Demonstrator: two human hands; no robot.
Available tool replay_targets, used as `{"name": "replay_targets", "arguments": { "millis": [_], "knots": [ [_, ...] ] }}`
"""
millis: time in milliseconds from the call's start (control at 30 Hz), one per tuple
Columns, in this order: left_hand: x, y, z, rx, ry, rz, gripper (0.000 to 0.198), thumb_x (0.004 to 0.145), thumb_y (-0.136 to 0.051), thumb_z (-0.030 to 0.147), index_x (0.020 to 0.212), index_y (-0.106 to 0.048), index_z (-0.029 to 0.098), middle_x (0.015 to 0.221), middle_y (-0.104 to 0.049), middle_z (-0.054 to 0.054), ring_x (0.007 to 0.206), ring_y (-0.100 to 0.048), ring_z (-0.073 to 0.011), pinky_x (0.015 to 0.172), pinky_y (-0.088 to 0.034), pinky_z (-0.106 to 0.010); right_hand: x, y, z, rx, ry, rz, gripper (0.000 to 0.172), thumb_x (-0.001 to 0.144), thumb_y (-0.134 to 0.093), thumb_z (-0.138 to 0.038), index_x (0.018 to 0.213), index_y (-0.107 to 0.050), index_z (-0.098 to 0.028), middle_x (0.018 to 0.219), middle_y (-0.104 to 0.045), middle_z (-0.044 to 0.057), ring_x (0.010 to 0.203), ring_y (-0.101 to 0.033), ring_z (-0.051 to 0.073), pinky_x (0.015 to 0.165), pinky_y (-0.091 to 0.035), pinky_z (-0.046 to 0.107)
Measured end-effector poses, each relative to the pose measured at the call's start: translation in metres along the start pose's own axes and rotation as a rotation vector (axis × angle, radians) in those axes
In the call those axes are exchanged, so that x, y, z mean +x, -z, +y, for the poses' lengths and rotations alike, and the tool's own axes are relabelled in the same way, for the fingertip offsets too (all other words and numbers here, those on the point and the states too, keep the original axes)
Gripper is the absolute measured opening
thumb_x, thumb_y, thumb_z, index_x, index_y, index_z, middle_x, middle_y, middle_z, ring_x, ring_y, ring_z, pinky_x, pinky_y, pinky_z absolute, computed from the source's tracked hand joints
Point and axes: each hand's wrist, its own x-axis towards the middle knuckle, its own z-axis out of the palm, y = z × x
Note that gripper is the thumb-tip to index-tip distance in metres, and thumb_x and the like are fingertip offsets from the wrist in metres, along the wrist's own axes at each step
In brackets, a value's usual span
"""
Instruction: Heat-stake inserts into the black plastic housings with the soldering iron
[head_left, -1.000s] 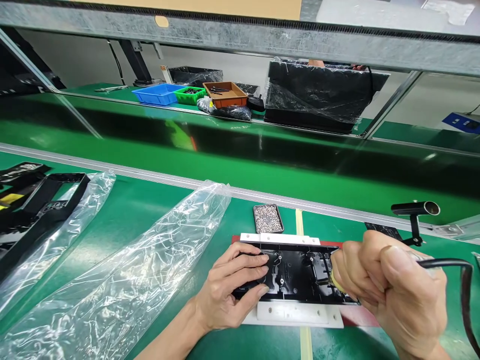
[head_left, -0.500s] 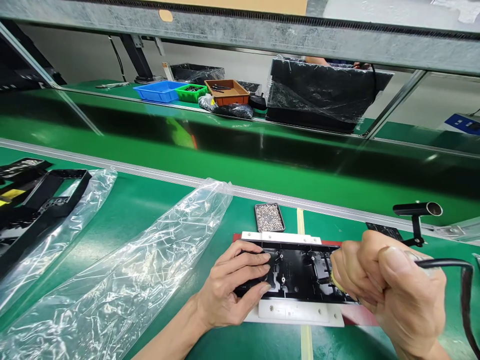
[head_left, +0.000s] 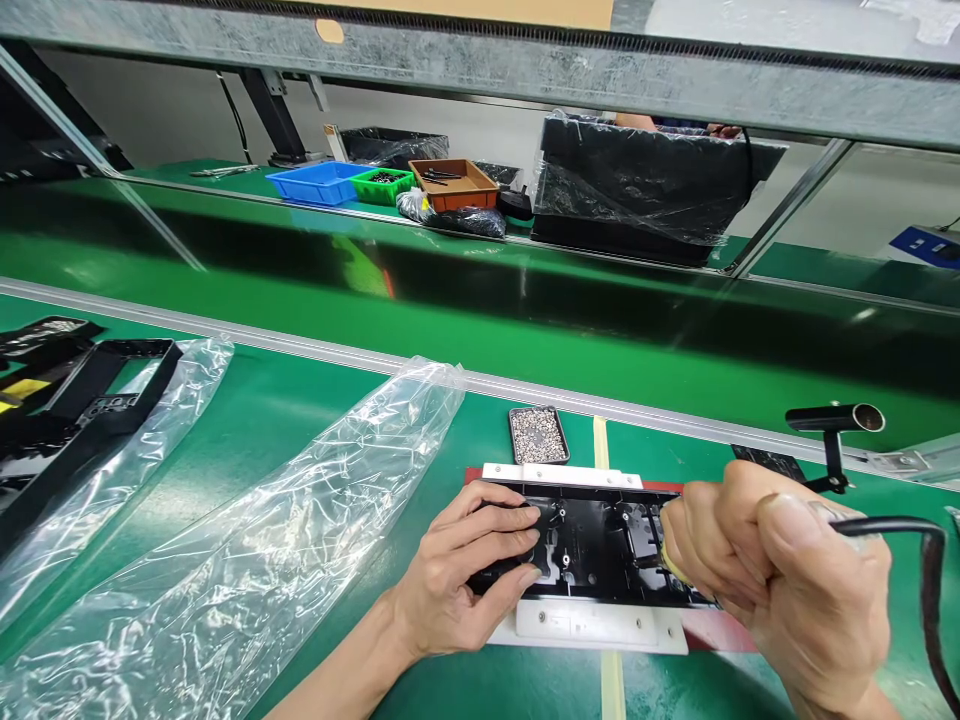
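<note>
Left hand clamped over left end of black case, hiding that end. Case sits between white strips on the green bench. Right hand closed in a fist around a tool, mostly covered; only a yellowish bit shows, tip can't be made out. Case's right end blocked by same fist. Black cable runs out of frame. Dish behind case, its metal bits too small to identify. Black frames cut off at left edge.
</note>
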Motion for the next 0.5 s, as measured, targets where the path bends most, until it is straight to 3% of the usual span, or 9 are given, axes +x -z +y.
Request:
{"name": "replay_targets", "arguments": {
  "millis": [500],
  "knots": [
    [-0.0013, -0.0022, 0.0002, -0.004, 0.013, 0.024, 0.026, 0.097, -0.072, 0.012, 0.122, -0.079, 0.017, 0.11, -0.085, -0.012, 0.103, -0.08, -0.0313, 0.085, -0.07, -0.052, 0.0001, -0.0003, 0.0016, 0.004, 0.008, -0.016, 0.059, 0.1, -0.07, -0.047, 0.057, -0.039, -0.021, 0.046, -0.027, -0.005, 0.04, -0.024, 0.01, 0.037, -0.022, 0.025]
  ]
}}
